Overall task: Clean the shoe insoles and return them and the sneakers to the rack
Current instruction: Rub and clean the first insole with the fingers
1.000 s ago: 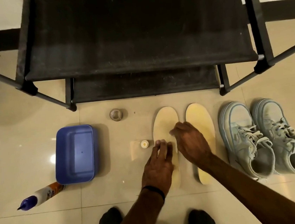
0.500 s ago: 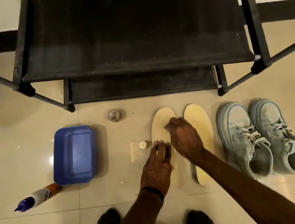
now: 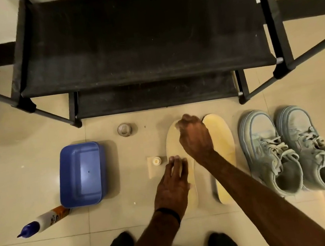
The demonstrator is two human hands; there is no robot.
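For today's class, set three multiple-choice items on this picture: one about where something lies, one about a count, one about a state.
1. Where does the blue rectangular plastic tub lie?
A. On the black fabric shoe rack
B. On the floor, left of the insoles
C. Right of the sneakers

2. How many pale yellow foam insoles lie on the floor?
A. One
B. Two
C. Four

3. What is the left hand doing?
A. Pressing flat on the near part of the left insole
B. Gripping the white glue bottle with a blue cap
C. Lifting a pale blue laced sneaker

Answers: 1 B, since the tub stands on the tiles left of both insoles. 2 B, the left insole and the right insole lie side by side. 3 A, its straight fingers rest on that insole while the right hand works at its toe end.
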